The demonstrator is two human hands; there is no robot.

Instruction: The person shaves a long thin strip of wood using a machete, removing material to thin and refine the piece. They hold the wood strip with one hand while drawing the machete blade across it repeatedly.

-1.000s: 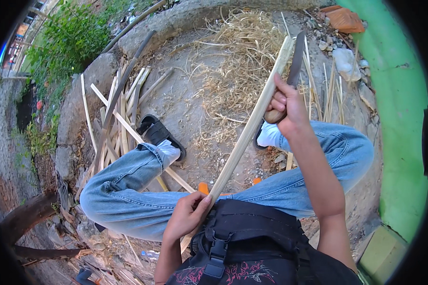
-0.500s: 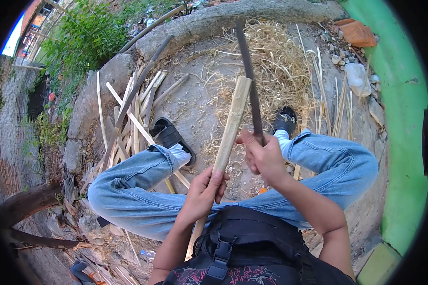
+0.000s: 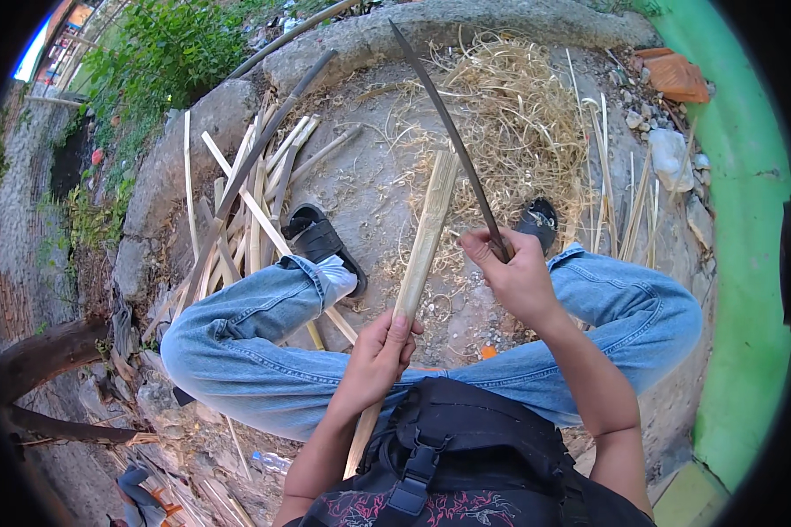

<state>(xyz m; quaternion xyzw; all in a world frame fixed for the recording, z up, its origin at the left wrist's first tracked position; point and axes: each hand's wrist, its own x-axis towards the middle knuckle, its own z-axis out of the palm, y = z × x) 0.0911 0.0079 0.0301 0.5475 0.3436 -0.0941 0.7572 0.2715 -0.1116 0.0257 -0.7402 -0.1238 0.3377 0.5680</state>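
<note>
My left hand (image 3: 380, 358) is closed around a long pale bamboo slat (image 3: 430, 224), its thumb lying on the upper face. The slat slants up and away between my knees, its lower end passing beside the black bag (image 3: 466, 413) at my waist. Gripped in my right hand (image 3: 520, 277) is a long, dark, narrow knife (image 3: 453, 132), its handle mostly hidden by the fingers. The blade points up and to the left, over the slat's far end in the picture; whether they touch, I cannot tell.
Curly shavings (image 3: 523, 114) heap up ahead, beyond my right foot. Split slats (image 3: 259, 193) pile at the left, with a dark pole (image 3: 255, 158) across them. Thin strips (image 3: 633, 211) lie at the right by a green wall (image 3: 738, 220). A low concrete kerb (image 3: 466, 26) curves round the front.
My right hand has moved slightly right and turned, so the knife now tilts left instead of standing nearly upright beside the slat. My left hand keeps its hold.
</note>
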